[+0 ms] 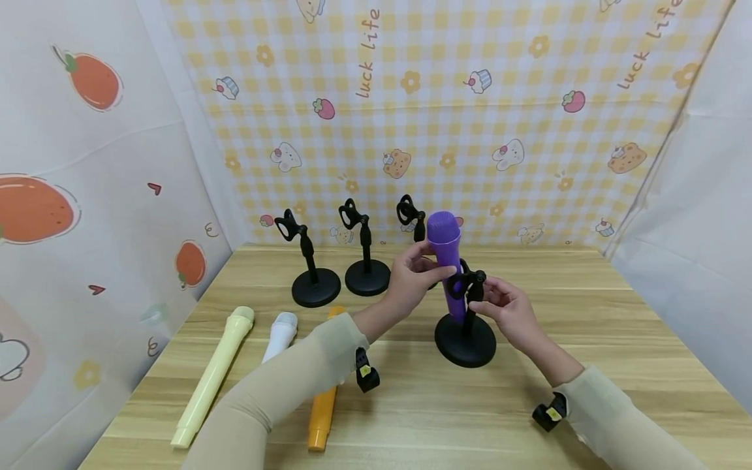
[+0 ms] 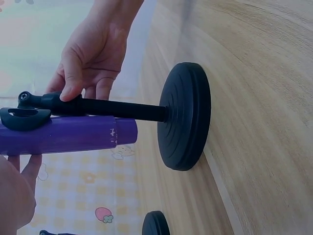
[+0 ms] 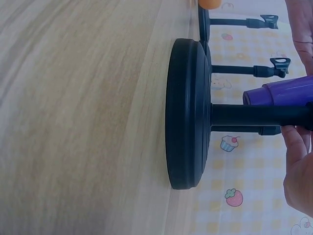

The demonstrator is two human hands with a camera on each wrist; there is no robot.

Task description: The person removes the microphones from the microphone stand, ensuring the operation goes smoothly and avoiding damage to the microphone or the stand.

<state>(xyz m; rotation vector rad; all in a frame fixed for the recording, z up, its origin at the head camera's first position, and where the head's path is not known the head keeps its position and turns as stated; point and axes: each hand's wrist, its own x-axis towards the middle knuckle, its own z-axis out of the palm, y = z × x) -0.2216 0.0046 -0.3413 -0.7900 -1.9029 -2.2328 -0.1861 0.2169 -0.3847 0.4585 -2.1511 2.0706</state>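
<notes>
A purple microphone point(image 1: 444, 236) stands nearly upright within the clip of a black microphone stand point(image 1: 465, 341). My left hand point(image 1: 412, 274) grips the microphone just below its head, thumb across the front. Around the stand's pole, near the clip joint, the fingers of my right hand point(image 1: 510, 311) pinch. The left wrist view shows the purple body point(image 2: 73, 134) running alongside the pole, its lower end above the round base point(image 2: 185, 116). In the right wrist view the base point(image 3: 186, 115) sits on the table, with my right hand point(image 3: 299, 171) at the pole.
Three more black stands stand behind, at left point(image 1: 316, 287), middle point(image 1: 367, 277) and partly hidden behind my left hand point(image 1: 420, 228). A yellow microphone point(image 1: 214, 375), a white microphone point(image 1: 281, 334) and an orange microphone point(image 1: 322, 418) lie on the wooden table point(image 1: 423, 418), the latter two partly covered by my left arm.
</notes>
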